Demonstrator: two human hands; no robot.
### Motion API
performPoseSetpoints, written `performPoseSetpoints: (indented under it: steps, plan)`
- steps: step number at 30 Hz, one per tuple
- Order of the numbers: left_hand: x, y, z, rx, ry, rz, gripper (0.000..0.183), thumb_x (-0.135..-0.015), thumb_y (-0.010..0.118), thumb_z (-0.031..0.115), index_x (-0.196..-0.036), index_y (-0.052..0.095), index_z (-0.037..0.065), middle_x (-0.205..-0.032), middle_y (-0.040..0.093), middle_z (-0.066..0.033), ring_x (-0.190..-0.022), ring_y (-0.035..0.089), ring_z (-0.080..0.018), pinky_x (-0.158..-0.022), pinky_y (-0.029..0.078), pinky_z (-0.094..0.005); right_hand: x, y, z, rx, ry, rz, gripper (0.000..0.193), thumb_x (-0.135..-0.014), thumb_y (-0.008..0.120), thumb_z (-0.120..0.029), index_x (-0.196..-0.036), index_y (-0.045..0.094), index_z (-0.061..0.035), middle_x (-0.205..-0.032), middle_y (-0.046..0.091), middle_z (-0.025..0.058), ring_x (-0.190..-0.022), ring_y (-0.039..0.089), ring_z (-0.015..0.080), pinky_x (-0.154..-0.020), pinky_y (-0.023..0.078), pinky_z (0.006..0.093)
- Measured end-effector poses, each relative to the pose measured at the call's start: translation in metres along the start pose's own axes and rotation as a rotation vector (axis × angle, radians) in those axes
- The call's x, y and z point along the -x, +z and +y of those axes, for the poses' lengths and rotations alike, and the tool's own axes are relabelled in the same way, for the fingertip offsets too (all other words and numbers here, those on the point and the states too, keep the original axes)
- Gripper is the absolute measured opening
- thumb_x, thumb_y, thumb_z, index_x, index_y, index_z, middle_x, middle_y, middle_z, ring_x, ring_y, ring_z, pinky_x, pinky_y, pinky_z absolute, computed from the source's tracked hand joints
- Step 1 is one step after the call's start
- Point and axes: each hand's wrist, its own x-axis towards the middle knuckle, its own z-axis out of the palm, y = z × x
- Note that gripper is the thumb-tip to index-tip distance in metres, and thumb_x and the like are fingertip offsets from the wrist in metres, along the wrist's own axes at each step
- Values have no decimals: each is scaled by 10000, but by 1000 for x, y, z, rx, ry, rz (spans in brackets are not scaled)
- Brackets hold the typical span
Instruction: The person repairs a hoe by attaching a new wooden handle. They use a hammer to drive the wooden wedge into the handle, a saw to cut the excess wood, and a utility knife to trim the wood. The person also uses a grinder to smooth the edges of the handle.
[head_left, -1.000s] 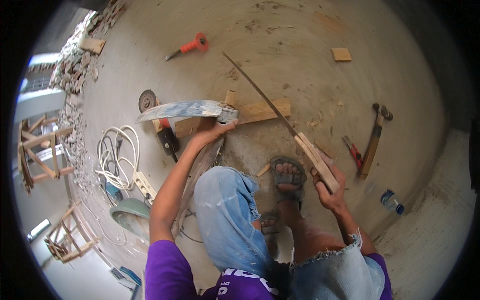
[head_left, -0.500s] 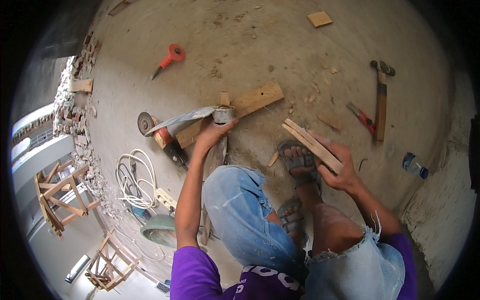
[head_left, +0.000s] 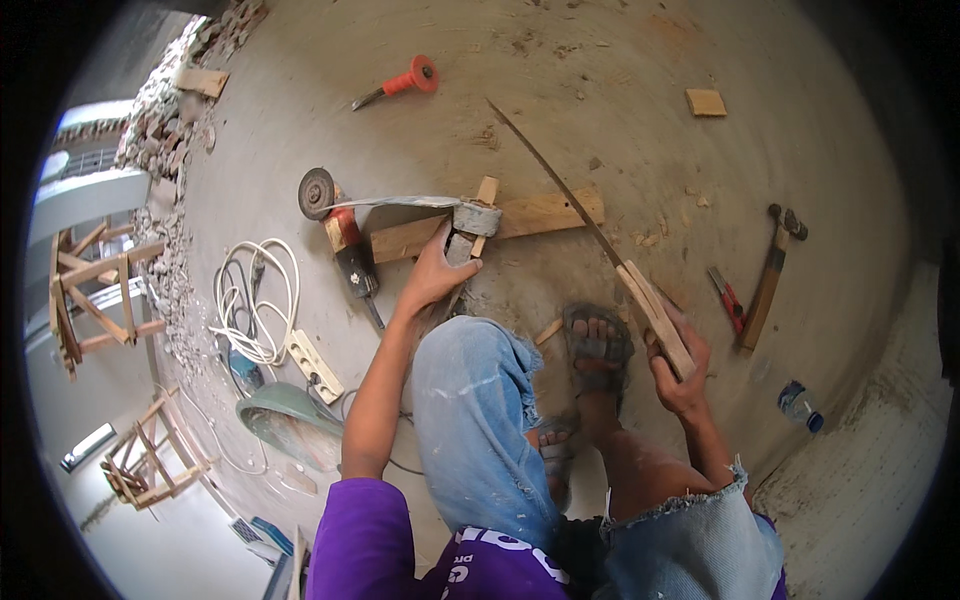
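- Left hand (head_left: pixel 436 275), bare: fingers clasped around the grey neck of a hoe-like tool (head_left: pixel 478 218), just below its metal collar.
- Hoe-like tool: in front of the person's left knee; thin grey blade pointing left, its tip overlapping the grinder from here, contact uncertain; a pale wooden piece (head_left: pixel 487 189) juts above the collar.
- Right hand (head_left: pixel 682 360), bare: fingers wrapped about the wooden handle of a long-bladed tool (head_left: pixel 655 322).
- Long-bladed tool: over the right foot, its narrow dark blade slanting forward and left; it passes across the plank's right end to the eye, whether touching I cannot tell.
- Plank (head_left: pixel 548 214): one, flat on the floor (head_left: pixel 640 60), behind the collar.
- Angle grinder (head_left: pixel 352 252): one, left of the left hand, disc facing up.
- White cable (head_left: pixel 289 310): loosely coiled, near a white power strip (head_left: pixel 312 362).
- Green basin-like vessel (head_left: pixel 280 402): tilted, beside the strip.
- Chisel (head_left: pixel 400 83): red grip and guard, lying well forward.
- Hammer (head_left: pixel 768 290): wooden handle, at far right; red-handled tool (head_left: pixel 733 305) just beside it.
- Plastic bottle (head_left: pixel 800 405): on its side, nearer the wall.
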Motion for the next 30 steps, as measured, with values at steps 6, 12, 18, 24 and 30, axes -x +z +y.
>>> performPoseSetpoints:
  steps: [6, 12, 18, 24, 30]
  plan:
    - [14, -2, -12, -36, -49, -65, 934, -753, 769, 359, -1450, 333, -85, -1421, 466, -244, -1287, 484, -292, -1104, 336, -354, -1, -3, 13, 76, -32, 32, 635, -722, 515, -61, -1345, 512, 62, -907, 616, 77, -738, 563, 114, -675, 469, 241]
    - [17, -9, -13, 117, -135, -102, 817, -807, 737, 427, -1385, 441, -70, -1351, 538, -227, -1247, 505, -268, -1060, 377, -353, -1, -5, 26, 61, 84, 106, 647, -711, 498, -33, -1350, 499, 71, -995, 621, 126, -773, 580, 159, -713, 498, 271]
    - [15, 7, -2, 203, -93, -13, 799, -797, 763, 428, -1350, 463, -65, -1301, 572, -224, -1219, 532, -276, -1051, 388, -361, -8, -15, 48, 139, -55, 228, 612, -777, 524, -178, -1345, 514, 48, -770, 582, 32, -581, 504, 83, -536, 429, 217]
    - [10, 31, -51, -13, 63, 130, 863, -762, 796, 470, -1339, 448, -70, -1221, 602, -256, -1147, 581, -331, -1019, 425, -377, -17, -30, 77, 434, -276, 248, 584, -800, 493, -103, -1365, 506, 44, -898, 634, 82, -650, 555, 110, -588, 483, 247]
    - [12, 16, -6, 160, -84, 39, 869, -775, 777, 491, -1340, 452, -85, -1241, 598, -268, -1177, 581, -332, -1016, 429, -380, -27, -30, 67, 510, -324, 267, 589, -803, 506, 26, -1392, 494, 26, -1026, 671, 136, -696, 588, 136, -643, 516, 280]
